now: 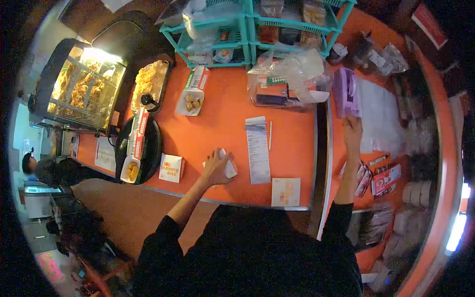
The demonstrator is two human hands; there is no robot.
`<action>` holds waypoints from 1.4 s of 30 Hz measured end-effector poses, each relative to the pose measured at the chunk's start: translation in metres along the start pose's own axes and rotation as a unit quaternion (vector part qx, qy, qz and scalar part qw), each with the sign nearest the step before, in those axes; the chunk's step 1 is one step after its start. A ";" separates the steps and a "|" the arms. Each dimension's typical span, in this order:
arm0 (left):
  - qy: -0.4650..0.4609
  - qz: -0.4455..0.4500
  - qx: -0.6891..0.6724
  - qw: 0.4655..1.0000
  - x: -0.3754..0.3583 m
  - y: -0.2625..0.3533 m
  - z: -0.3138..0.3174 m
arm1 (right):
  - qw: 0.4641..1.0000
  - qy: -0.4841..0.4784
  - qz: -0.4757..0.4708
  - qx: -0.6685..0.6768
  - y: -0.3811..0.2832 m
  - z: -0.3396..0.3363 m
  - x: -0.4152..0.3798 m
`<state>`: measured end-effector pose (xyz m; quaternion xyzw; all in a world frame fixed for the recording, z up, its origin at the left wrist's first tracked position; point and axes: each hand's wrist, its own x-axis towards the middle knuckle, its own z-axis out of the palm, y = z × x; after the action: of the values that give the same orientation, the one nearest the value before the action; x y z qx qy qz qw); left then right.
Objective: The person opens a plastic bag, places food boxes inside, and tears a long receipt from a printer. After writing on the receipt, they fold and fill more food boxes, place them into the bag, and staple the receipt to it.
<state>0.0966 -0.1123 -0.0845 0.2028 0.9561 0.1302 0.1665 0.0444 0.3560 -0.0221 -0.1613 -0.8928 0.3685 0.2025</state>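
Observation:
My left hand (217, 167) lies over a small white carton (230, 169) on the orange counter, its fingers curved around the sides. Part of the carton is covered by the hand. Out to the right, my right hand (353, 129) has its fingers closed at the near end of a purple tape dispenser (346, 91); whatever is between the fingertips is hidden. Between the hands lie a long printed receipt (258, 151) and a thin white stick (270, 135). A flat printed white box (286, 192) sits by the counter's front edge, and a similar closed box (171, 168) stands left of my left hand.
An open carton of round fried pieces (191, 102) stands farther back. At left are a lit food warmer (84, 89), a tray of fried food (151, 81) and a black round tray (151, 148). Teal racks (250, 29) rise behind plastic-wrapped packs (289, 81). Sauce packets (385, 179) lie at right.

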 end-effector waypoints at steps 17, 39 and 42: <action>0.178 0.298 -0.255 0.902 0.019 0.106 -0.078 | 0.682 -0.338 0.216 0.612 -0.105 0.134 -0.199; 0.176 0.417 -0.212 0.866 0.061 0.243 0.031 | 0.608 0.550 0.473 -0.323 0.008 -0.148 -0.632; -0.040 0.536 -0.345 0.769 -0.027 0.279 0.060 | 0.675 0.593 0.423 -0.118 0.030 -0.171 -0.631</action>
<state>0.2381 0.1331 -0.0435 0.6168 0.5751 0.5109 0.1667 0.6770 0.2015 -0.0862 -0.7292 -0.4572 0.1337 0.4913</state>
